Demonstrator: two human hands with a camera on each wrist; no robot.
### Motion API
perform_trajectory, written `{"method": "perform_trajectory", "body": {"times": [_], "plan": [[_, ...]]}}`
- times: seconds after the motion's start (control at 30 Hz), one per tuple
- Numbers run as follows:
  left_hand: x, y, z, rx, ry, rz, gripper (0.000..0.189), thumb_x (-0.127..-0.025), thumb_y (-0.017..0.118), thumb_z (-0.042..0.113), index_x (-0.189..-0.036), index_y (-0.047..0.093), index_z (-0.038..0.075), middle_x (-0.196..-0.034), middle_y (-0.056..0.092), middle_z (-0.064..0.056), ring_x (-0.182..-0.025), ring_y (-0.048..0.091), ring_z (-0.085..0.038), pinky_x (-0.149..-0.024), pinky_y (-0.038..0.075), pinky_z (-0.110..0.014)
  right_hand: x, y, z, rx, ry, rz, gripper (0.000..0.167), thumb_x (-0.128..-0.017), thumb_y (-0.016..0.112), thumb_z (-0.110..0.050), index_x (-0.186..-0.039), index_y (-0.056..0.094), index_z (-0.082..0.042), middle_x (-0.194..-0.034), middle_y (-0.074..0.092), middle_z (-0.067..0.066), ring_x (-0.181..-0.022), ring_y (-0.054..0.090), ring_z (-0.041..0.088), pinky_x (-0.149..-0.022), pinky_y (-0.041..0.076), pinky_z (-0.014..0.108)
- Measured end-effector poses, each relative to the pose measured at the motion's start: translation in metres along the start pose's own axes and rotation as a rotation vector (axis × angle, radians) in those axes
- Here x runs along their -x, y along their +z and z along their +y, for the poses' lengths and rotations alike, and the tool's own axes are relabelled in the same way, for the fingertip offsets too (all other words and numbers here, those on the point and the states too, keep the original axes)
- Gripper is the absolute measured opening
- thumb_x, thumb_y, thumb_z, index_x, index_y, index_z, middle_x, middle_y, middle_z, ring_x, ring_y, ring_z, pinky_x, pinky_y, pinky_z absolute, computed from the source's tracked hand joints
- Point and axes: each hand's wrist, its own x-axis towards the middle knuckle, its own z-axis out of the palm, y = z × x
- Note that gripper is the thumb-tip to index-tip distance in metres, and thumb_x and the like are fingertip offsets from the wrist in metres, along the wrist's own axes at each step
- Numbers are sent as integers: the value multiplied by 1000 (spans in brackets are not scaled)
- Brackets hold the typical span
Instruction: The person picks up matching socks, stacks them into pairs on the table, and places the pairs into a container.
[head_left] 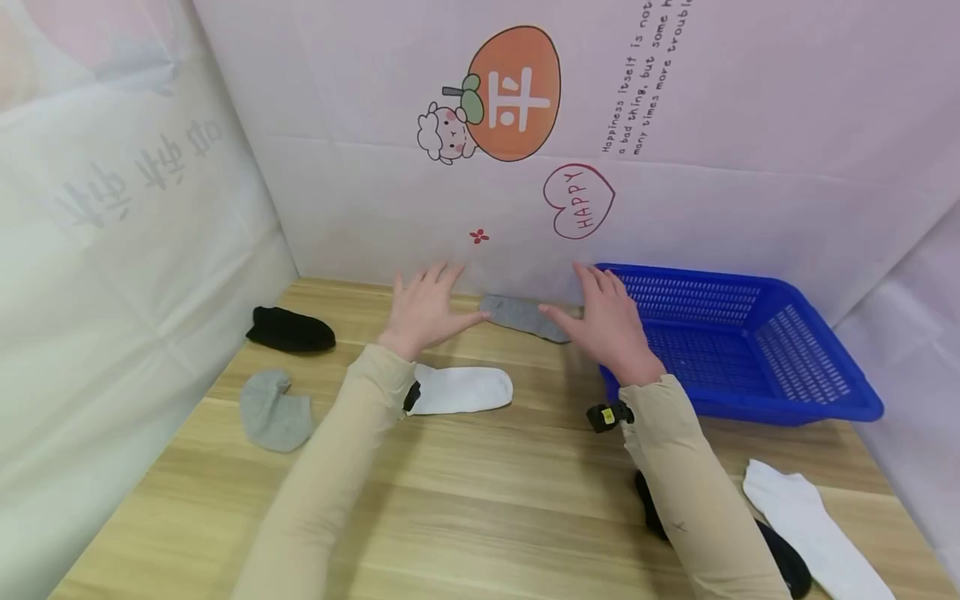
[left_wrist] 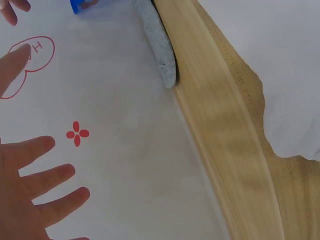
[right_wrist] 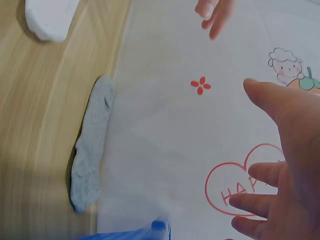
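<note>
While left hand (head_left: 424,313) and right hand (head_left: 611,323) hang spread, empty, mid-frame grey sock (head_left: 517,314) looks light, soft; best pinched mid-length.

Between the hands (head_left: 426,315) (head_left: 611,327) is room; a basket (head_left: 697,300) blocks rightward.

The head view looks forward and down from above the near side, taking in the wooden table (head_left: 480,500) and far printed cloth (head_left: 360,200). The wrist views lie closer, facing that cloth, rolled sideways in opposite directions; both share the gray sock (right_wrist: 92,145), red four-petalled flower (right_wrist: 200,86) and HAPPY heart (head_left: 578,202).
</note>
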Motion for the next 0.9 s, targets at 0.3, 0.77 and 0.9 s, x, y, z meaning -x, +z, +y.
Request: {"method": "perform_trajectory", "body": {"times": [0.3,0.77,0.9], "plan": [[10,-7,6,-14,23,-16,70,-94,60,63,-146,56,16,-141,59,-10,-126,55,-33,-104,39,-56,7,1,-9,-144,-22,2,71,-103,61,-33,-160,27,-5,-157,31,26,-143,31,44,-111,30,61],[21,-8,15,37,97,-35,54,-97,63,49,-136,65,12,-130,66,-9,-111,66,-29,-76,56,-42,26,15,-22,-213,-53,17,47,-99,69,-24,-139,58,-1,-135,59,19,-116,59,36,-91,51,52],[22,-4,15,40,114,-42,51,-97,65,46,-134,66,11,-131,67,-7,-111,66,-29,-76,55,-41,35,23,-28,-215,-67,-18,45,-98,72,-24,-135,61,-1,-131,63,16,-112,62,33,-86,54,49]]}}
